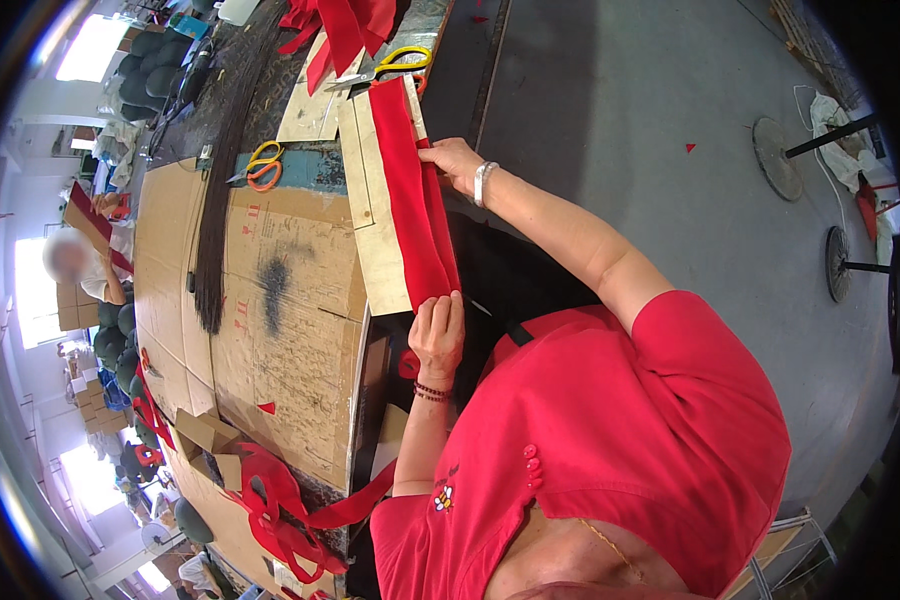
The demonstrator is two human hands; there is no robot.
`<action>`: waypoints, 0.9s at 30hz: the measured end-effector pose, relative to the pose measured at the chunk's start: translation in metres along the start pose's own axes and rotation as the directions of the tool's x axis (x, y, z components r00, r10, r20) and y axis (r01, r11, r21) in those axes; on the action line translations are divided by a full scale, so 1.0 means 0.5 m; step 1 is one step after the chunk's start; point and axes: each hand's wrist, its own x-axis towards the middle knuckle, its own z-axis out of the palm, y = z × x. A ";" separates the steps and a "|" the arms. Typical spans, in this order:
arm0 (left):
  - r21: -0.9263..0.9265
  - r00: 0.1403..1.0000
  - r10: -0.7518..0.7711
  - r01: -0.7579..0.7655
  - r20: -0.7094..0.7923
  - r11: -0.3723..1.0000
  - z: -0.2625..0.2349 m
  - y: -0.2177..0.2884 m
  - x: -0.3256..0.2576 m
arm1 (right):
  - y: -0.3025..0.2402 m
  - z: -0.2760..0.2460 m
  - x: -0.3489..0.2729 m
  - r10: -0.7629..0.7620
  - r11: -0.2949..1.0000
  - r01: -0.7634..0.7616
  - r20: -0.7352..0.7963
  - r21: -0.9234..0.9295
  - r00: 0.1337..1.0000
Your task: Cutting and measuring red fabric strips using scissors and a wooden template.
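Observation:
A long red fabric strip (412, 200) lies lengthwise along a narrow cream board (375, 235), which has a dark line down it. The strip looks folded, with layered edges on its right side. My left hand (437, 335), with a beaded bracelet at the wrist, pinches the strip's near end at the board's lower corner. Farther up, my right hand (455, 165), wearing a pale bangle, is closed on the strip's right edge. The fingertips of my right hand are partly hidden by the fabric. Scissors with yellow and orange handles (403, 60) lie just beyond the board's far end.
Flattened cardboard (300, 270) covers the table, with a bundle of long black strands (217, 220) across it. Other scissors (265, 168) lie left of the board. Red strips (275, 490) pile at the near left; more red fabric (345, 30) lies far off. Another person (95, 265) works at left.

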 end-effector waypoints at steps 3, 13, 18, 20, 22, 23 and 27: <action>0.003 1.000 -0.009 0.009 -0.008 1.000 -0.002 0.002 -0.001 | -0.017 -0.013 0.001 0.081 0.990 -0.072 0.074 -0.121 0.994; -0.049 0.999 -0.040 0.041 0.013 0.998 -0.004 0.005 -0.003 | 0.000 -0.023 0.018 0.036 0.985 -0.015 0.119 -0.171 0.992; -0.087 0.983 -0.161 0.168 0.084 0.982 -0.012 0.024 0.007 | 0.012 -0.020 0.022 -0.035 0.983 0.052 0.099 -0.175 0.994; -0.102 0.969 -0.220 0.231 0.109 0.968 -0.025 0.034 0.014 | 0.014 -0.019 0.019 -0.065 0.972 0.076 0.056 -0.220 0.996; -0.161 0.952 -0.278 0.297 0.127 0.941 -0.045 0.043 0.022 | 0.016 -0.018 0.016 -0.091 0.968 0.104 0.067 -0.227 0.994; -0.158 0.945 -0.292 0.314 0.145 0.936 -0.054 0.046 0.027 | 0.018 -0.017 0.015 -0.107 0.965 0.122 0.073 -0.231 0.992; -0.322 0.925 -0.378 0.369 0.037 0.872 -0.082 0.055 0.043 | 0.031 -0.008 0.017 -0.129 0.961 0.134 0.036 -0.243 0.991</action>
